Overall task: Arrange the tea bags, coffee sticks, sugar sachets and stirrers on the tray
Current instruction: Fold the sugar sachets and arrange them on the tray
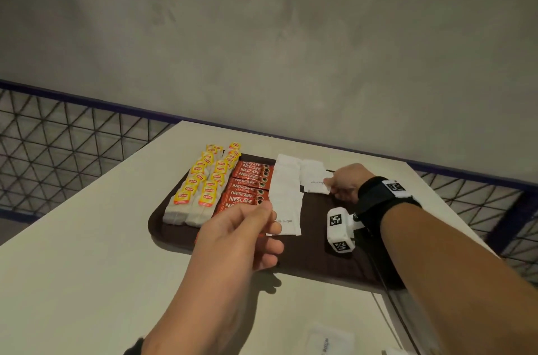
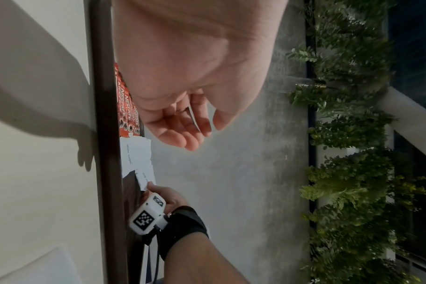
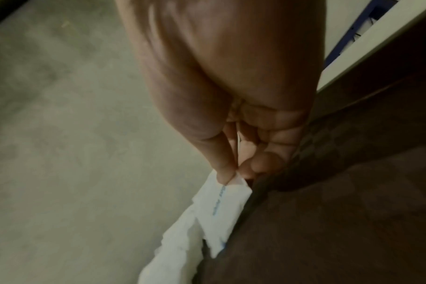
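A dark brown tray (image 1: 314,261) lies on the white table. Its left side holds two rows of yellow-tagged tea bags (image 1: 201,183). Beside them is a column of red coffee sticks (image 1: 250,180), then a long column of white sugar sachets (image 1: 286,194). A shorter column of sachets is further right, at the back. There my right hand (image 1: 343,183) pinches one sugar sachet (image 1: 316,184) between thumb and finger, low over the tray; the right wrist view shows the pinch (image 3: 231,173) on the sachet's corner (image 3: 221,203). My left hand (image 1: 270,223) hovers over the tray's front, fingers loosely curled and holding nothing (image 2: 182,130).
The table (image 1: 87,238) stands against a grey wall. Wire mesh railing runs at the left (image 1: 58,145) and right (image 1: 465,203). A blurred white item (image 1: 329,340) lies near the table's front edge. The tray's right half is bare.
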`<state>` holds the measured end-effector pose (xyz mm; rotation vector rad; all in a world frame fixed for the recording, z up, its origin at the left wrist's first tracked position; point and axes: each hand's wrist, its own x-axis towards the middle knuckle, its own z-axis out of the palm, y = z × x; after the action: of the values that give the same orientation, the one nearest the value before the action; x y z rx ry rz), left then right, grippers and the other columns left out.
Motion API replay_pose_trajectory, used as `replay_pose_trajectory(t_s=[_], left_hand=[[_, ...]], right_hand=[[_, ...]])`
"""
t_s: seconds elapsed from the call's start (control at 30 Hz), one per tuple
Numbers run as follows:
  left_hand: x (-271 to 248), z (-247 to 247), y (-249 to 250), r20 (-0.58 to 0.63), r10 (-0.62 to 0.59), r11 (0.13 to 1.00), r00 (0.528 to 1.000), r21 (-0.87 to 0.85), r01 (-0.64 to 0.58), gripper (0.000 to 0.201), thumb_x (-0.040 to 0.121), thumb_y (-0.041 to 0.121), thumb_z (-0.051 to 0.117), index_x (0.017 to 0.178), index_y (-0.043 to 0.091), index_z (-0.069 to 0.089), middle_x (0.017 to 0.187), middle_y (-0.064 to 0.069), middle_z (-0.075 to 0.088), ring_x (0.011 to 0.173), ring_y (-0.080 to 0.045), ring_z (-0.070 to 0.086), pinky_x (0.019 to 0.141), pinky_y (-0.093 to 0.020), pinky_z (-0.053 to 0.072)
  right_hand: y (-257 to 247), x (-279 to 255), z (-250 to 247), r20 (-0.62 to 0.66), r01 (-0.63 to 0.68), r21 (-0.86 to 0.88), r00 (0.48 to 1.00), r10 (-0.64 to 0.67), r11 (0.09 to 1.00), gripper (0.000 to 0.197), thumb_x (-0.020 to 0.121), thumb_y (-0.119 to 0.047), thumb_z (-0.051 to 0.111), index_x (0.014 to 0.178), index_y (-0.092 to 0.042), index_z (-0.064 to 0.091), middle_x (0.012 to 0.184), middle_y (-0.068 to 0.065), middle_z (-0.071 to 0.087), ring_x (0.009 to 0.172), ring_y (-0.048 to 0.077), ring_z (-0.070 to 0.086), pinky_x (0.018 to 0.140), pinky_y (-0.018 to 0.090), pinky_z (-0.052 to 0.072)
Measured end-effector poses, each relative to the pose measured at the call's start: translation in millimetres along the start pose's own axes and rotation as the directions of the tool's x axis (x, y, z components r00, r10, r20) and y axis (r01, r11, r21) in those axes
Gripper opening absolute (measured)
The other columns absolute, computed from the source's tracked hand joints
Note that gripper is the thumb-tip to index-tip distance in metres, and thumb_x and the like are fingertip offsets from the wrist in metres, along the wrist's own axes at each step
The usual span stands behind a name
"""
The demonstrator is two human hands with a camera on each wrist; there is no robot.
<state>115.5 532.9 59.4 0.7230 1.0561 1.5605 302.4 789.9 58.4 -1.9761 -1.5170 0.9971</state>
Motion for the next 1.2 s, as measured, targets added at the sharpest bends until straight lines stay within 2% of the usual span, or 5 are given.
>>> replay_pose_trajectory(t_s=[0.13, 0.37, 0.67, 0.93, 1.2], left_hand=[[-1.0, 0.6, -0.5, 0.007, -0.007, 1.000, 1.000, 0.010, 0.006, 0.020, 0.094, 0.021, 0.068, 0.081, 0.006, 0.074, 0.072, -0.011, 0.070, 0.056, -0.018, 0.060, 0.053, -0.029, 0.050], [-1.6, 2.3, -2.0, 0.015, -0.005, 0.999, 1.000, 0.038, 0.004, 0.021, 0.093, 0.019, 0.069, 0.078, 0.006, 0.074, 0.072, -0.012, 0.070, 0.056, -0.018, 0.060, 0.049, -0.027, 0.050], [-2.8, 2.6, -1.6, -0.007, 0.015, 0.999, 1.000, 0.050, -0.015, 0.019, 0.093, 0.015, 0.068, 0.077, 0.005, 0.073, 0.071, -0.012, 0.069, 0.055, -0.018, 0.060, 0.051, -0.027, 0.051], [-3.7, 1.8, 0.3, 0.011, 0.039, 0.997, 0.999, 0.063, -0.039, 0.017, 0.095, 0.014, 0.067, 0.080, 0.006, 0.072, 0.076, -0.012, 0.070, 0.060, -0.019, 0.062, 0.058, -0.031, 0.051], [-2.3, -4.7, 0.8, -0.022, 0.037, 0.996, 0.999, 0.082, -0.035, 0.015, 0.097, 0.016, 0.067, 0.086, 0.006, 0.072, 0.079, -0.011, 0.071, 0.061, -0.016, 0.062, 0.056, -0.028, 0.052]], right_hand=[[-1.7, 10.3, 4.8, 0.008, -0.013, 0.081, 1.000, 0.013, 0.997, 0.007, 0.095, 0.000, 0.065, 0.091, 0.004, 0.061, 0.080, 0.019, 0.063, 0.065, 0.024, 0.058, 0.083, 0.038, 0.054], [-9.2, 6.6, 7.7, 0.002, 0.100, -0.097, 0.995, -0.101, 0.990, 0.032, 0.075, -0.009, 0.088, 0.092, 0.003, 0.063, 0.080, 0.018, 0.066, 0.072, 0.029, 0.066, 0.083, 0.048, 0.062], [-10.5, 7.9, 8.4, 0.025, 0.159, -0.218, 0.987, -0.157, 0.963, 0.039, 0.069, -0.011, 0.092, 0.094, 0.004, 0.067, 0.079, 0.020, 0.073, 0.067, 0.030, 0.069, 0.081, 0.051, 0.063], [-18.9, -13.1, -9.5, 0.023, 0.230, -0.304, 0.972, -0.235, 0.924, 0.028, 0.091, -0.024, 0.075, 0.087, -0.002, 0.058, 0.077, 0.014, 0.064, 0.068, 0.027, 0.066, 0.079, 0.046, 0.063], [-15.9, -54.4, -10.2, 0.286, 0.379, -0.534, 0.922, -0.261, 0.756, 0.034, 0.091, -0.007, 0.061, 0.122, -0.020, 0.067, 0.081, 0.005, 0.067, 0.074, 0.025, 0.069, 0.077, 0.037, 0.063]])
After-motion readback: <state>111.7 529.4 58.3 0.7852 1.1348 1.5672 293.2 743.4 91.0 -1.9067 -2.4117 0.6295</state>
